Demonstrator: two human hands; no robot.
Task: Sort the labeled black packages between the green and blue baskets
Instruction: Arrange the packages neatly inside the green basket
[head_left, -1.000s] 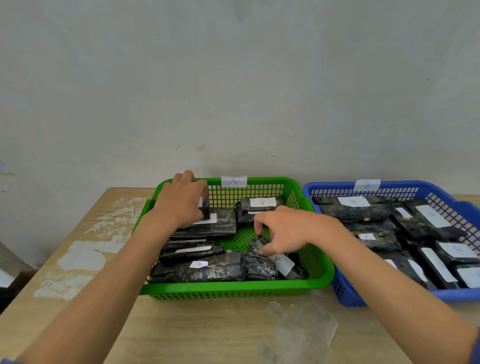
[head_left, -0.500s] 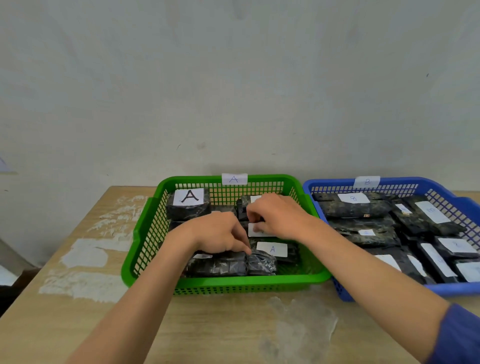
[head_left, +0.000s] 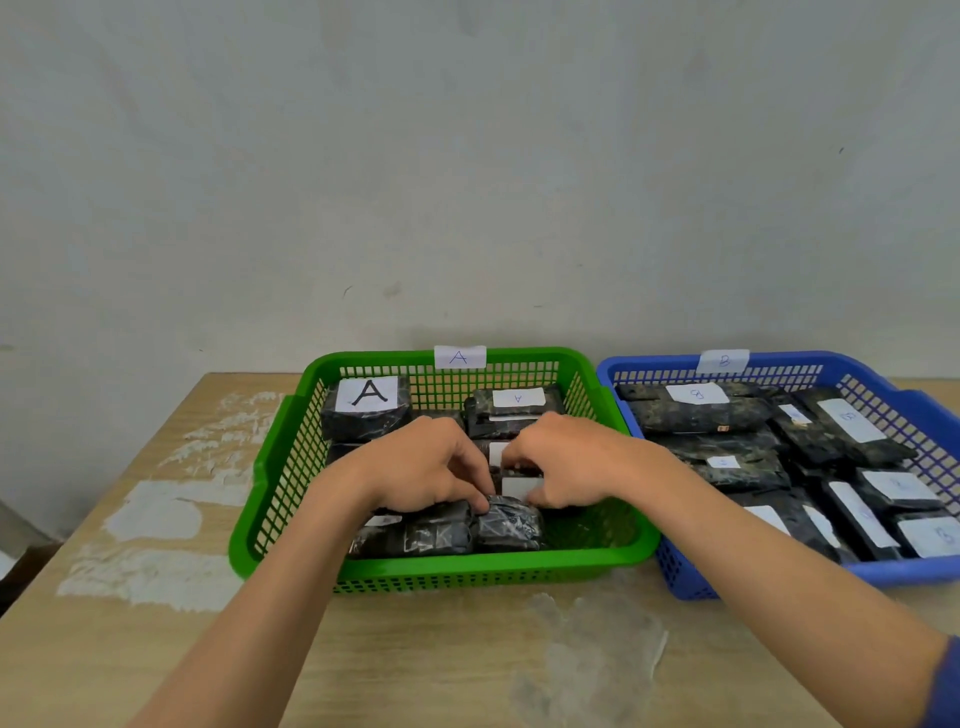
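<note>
The green basket (head_left: 441, 564), tagged A, holds several black packages with white labels. One with a large "A" (head_left: 366, 410) stands at its back left, and another A package (head_left: 514, 410) lies at the back. Both hands are inside the basket's middle. My left hand (head_left: 426, 467) has its fingers curled down onto a black package, fingertips by the front wrapped package (head_left: 509, 525). My right hand (head_left: 566, 462) grips a labelled black package (head_left: 519, 487) lying between the two hands. The blue basket (head_left: 665, 364), tagged B, is full of B packages (head_left: 696, 413).
The baskets stand side by side on a wooden table (head_left: 156, 649) with white scuffed patches, pushed against a pale wall (head_left: 467, 182). The table's left edge falls away at the far left.
My right hand has come down from the back package toward the middle one and partly covers its A label. My left hand has stayed in the basket's middle.
</note>
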